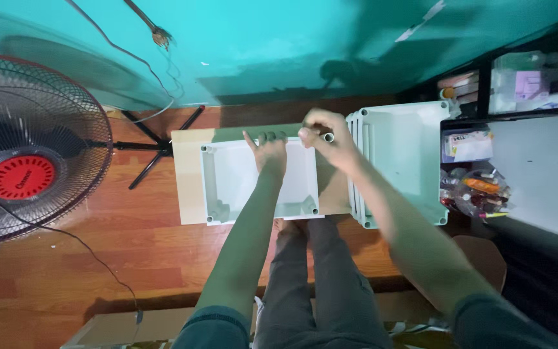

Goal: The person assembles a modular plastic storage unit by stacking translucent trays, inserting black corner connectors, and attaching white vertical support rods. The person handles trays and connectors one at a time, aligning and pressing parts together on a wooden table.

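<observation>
The box (240, 178) lies open and empty, left hand (270, 152) gripping its far wall, right hand (323, 136) pinching a small tube (328, 137) at the corner, not yet seated.

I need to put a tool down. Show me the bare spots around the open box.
Bare board lies left of the open box, and wood floor stretches between the fan and the legs. Right is crowded: the left hand and right hand work at the box rim, stacked lids and a cluttered shelf alongside.

home workroom | wood floor (66, 258) | standing fan (24, 148) | cluttered shelves (485, 129)
</observation>
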